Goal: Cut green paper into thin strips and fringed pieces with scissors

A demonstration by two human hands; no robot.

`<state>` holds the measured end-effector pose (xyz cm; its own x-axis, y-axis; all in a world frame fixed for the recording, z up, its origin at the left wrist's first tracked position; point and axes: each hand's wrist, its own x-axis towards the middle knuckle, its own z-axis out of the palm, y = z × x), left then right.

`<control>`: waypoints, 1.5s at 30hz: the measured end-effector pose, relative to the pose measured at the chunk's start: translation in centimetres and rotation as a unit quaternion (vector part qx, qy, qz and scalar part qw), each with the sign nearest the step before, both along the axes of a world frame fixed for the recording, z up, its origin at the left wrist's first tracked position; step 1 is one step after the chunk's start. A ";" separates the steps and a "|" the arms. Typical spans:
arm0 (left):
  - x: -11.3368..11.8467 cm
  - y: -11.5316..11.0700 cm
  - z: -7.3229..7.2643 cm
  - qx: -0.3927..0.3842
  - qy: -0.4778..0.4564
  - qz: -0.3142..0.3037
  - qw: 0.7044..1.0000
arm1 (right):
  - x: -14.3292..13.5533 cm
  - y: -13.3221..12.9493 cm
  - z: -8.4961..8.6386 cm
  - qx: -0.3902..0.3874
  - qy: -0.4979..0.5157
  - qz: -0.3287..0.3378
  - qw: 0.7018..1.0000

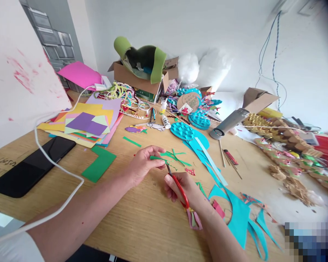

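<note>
My left hand (147, 163) pinches a thin green paper strip (156, 158) between thumb and fingers. Red-handled scissors (182, 189) are gripped in my right hand (180, 187), their blades pointing up at the strip by my left fingertips. Whether the blades touch the strip is too small to tell. Just behind my hands lie several thin green strips (176, 156) and small red scraps (190, 171). A larger green sheet (98, 163) with a cut-out corner lies left of my left forearm, and a short green strip (132, 142) is farther back.
A black phone (32, 165) and a white cable (68, 174) lie at the left, near stacked coloured paper (87, 123). Blue felt scraps (239, 214) spread by my right forearm. Glue bottles (166, 122), a grey flask (229, 123) and a cardboard box (138, 78) stand farther back.
</note>
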<state>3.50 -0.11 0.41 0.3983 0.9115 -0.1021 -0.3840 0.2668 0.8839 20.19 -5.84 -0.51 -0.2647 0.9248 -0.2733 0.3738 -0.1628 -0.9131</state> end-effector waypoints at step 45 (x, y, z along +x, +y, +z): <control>0.2 -0.5 0.1 0.060 0.085 -0.019 0.994 | -0.8 -0.4 0.6 0.007 -0.014 -0.024 1.000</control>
